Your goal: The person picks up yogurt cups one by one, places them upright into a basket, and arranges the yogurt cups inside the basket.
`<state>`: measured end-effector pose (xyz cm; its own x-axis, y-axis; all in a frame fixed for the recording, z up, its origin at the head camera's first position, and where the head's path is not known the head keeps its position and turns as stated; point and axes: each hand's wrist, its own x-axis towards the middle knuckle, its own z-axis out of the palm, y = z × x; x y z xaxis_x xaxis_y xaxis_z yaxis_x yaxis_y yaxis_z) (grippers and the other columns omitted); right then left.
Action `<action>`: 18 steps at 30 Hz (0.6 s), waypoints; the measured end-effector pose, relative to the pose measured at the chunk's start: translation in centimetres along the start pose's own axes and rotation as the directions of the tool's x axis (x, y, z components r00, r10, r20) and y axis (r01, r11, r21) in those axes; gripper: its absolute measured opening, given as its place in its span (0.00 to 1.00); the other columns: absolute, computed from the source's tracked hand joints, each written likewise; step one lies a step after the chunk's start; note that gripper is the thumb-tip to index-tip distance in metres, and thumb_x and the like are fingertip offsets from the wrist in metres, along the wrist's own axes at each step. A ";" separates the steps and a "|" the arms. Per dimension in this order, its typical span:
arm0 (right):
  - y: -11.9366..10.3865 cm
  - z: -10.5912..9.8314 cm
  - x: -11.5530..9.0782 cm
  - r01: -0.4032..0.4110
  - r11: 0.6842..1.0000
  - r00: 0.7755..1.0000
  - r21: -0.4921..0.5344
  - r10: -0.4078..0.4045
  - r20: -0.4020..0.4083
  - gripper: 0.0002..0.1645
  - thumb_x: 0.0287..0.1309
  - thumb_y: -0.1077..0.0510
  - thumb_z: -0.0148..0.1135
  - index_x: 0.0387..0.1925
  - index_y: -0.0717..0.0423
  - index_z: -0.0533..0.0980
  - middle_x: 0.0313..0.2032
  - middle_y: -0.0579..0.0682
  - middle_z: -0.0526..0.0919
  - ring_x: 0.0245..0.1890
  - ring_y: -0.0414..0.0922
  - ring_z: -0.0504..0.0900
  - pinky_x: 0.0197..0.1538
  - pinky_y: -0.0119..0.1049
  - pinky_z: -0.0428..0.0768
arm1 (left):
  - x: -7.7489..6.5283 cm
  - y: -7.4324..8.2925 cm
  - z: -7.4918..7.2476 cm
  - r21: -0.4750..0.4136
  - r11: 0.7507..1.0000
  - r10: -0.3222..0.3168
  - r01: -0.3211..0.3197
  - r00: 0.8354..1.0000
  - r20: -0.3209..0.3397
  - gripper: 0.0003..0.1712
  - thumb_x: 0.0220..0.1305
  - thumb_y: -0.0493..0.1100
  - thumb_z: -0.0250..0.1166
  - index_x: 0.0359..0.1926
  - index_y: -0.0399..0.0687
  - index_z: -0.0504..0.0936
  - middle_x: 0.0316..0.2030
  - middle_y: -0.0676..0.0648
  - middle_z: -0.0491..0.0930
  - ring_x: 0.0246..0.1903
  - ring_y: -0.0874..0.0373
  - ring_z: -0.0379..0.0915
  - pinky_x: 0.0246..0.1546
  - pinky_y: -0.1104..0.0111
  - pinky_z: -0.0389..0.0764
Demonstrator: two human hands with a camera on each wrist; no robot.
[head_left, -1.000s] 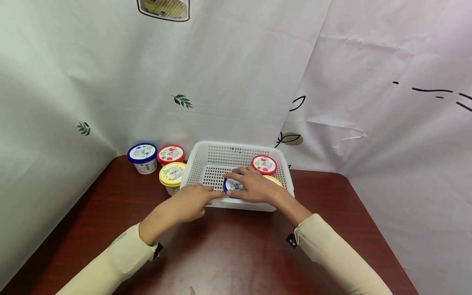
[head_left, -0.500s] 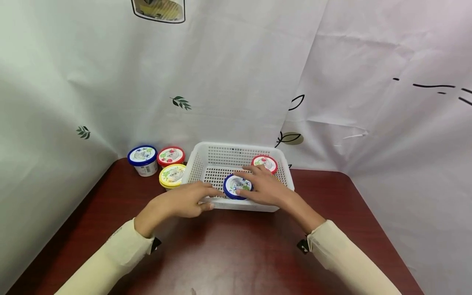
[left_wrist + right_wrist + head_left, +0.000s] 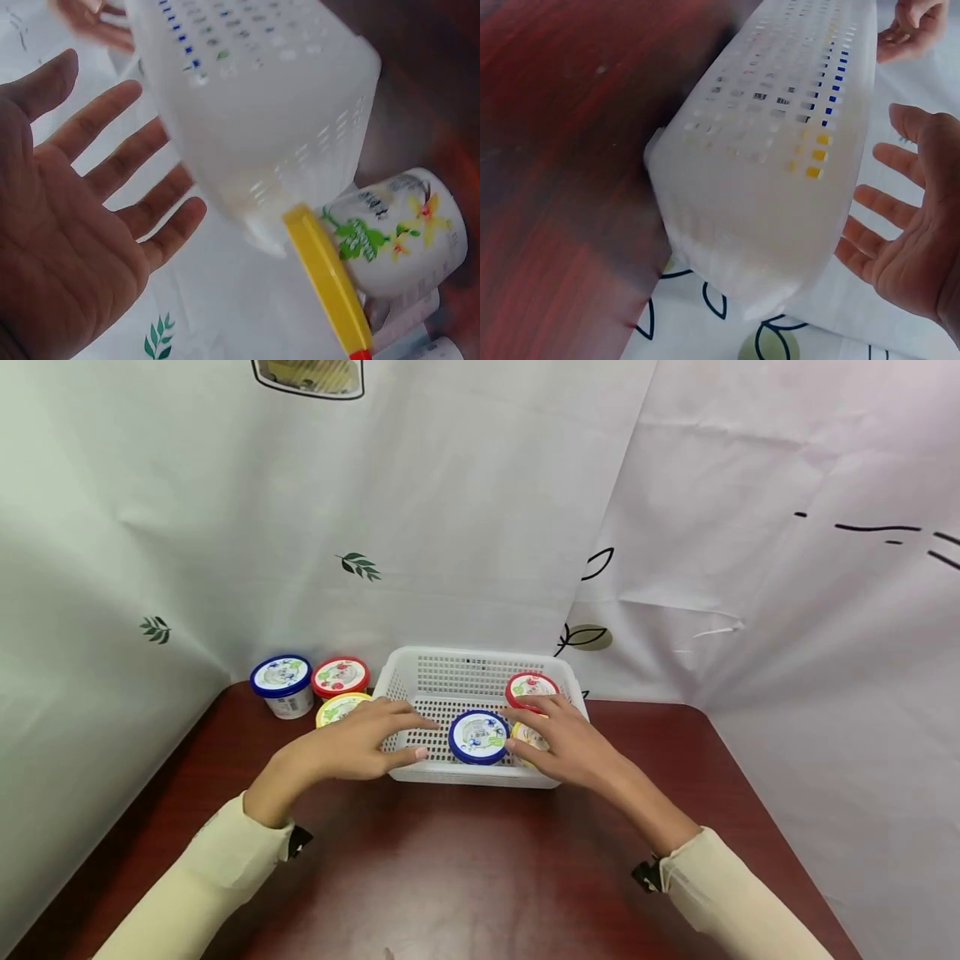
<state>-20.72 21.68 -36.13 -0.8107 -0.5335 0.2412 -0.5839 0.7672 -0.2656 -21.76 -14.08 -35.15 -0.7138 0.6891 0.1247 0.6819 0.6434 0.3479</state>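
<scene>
A white plastic basket (image 3: 480,779) with slotted walls stands on the table. Inside it are a blue-lidded tub (image 3: 478,737), a red-lidded tub (image 3: 528,685) and a yellow-lidded tub (image 3: 534,737) partly hidden by my right hand. My right hand (image 3: 566,739) hovers over the basket's right part, fingers spread, holding nothing. Over the basket's left end is my left hand (image 3: 363,739), fingers apart and grasping nothing. It partly covers a yellow-lidded tub (image 3: 341,707) outside the basket; the left wrist view shows that tub's flowered side (image 3: 401,232) near the basket.
Left of the basket, a blue-lidded tub (image 3: 281,685) and a red-lidded tub (image 3: 341,677) stand near the back edge. A white printed curtain (image 3: 465,527) hangs right behind the dark red table (image 3: 465,877).
My right hand has let go of the blue-lidded tub and drawn off to the right. My left hand has moved left and up from the basket's front rim, its fingers spreading.
</scene>
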 end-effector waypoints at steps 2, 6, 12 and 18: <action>0.1 -0.1 -0.6 0.003 1.000 1.000 -0.005 -0.003 -0.012 0.32 0.77 0.38 0.68 0.76 0.41 0.81 0.78 0.58 0.79 0.81 0.65 0.72 0.79 0.68 0.72 | -0.3 -0.3 -0.6 -0.008 1.000 -0.018 0.018 1.000 -0.004 0.30 0.80 0.59 0.65 0.75 0.54 0.83 0.69 0.42 0.84 0.73 0.38 0.76 0.76 0.33 0.71; 0.5 -0.4 -1.9 -0.008 1.000 1.000 -0.025 0.007 -0.027 0.31 0.78 0.39 0.67 0.76 0.39 0.81 0.77 0.56 0.79 0.79 0.63 0.74 0.78 0.67 0.74 | -1.0 -1.0 -1.8 -0.014 0.998 -0.062 0.061 0.998 -0.022 0.31 0.79 0.50 0.65 0.78 0.51 0.80 0.72 0.39 0.81 0.74 0.36 0.75 0.77 0.32 0.69; 1.0 -0.5 -3.8 -0.027 0.998 0.999 -0.063 0.025 -0.032 0.32 0.76 0.40 0.70 0.76 0.41 0.81 0.75 0.56 0.81 0.76 0.61 0.77 0.74 0.65 0.79 | -2.0 -2.1 -2.8 0.017 0.991 -0.126 0.129 0.982 -0.138 0.32 0.70 0.34 0.60 0.74 0.44 0.83 0.70 0.36 0.83 0.71 0.35 0.77 0.73 0.33 0.75; 1.3 0.1 -5.2 -0.026 0.996 0.998 -0.089 0.021 -0.057 0.33 0.74 0.39 0.72 0.76 0.39 0.81 0.73 0.54 0.83 0.73 0.58 0.80 0.71 0.61 0.83 | -2.4 -3.0 -2.9 0.036 0.966 -0.246 0.256 0.954 -0.174 0.31 0.69 0.37 0.61 0.73 0.44 0.83 0.72 0.33 0.81 0.73 0.31 0.75 0.73 0.29 0.73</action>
<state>-17.30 25.43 -37.79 -0.8189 -0.4964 0.2882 -0.5567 0.8092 -0.1879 -22.56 -18.70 -33.79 -0.8761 0.4411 0.1946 0.4820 0.8098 0.3345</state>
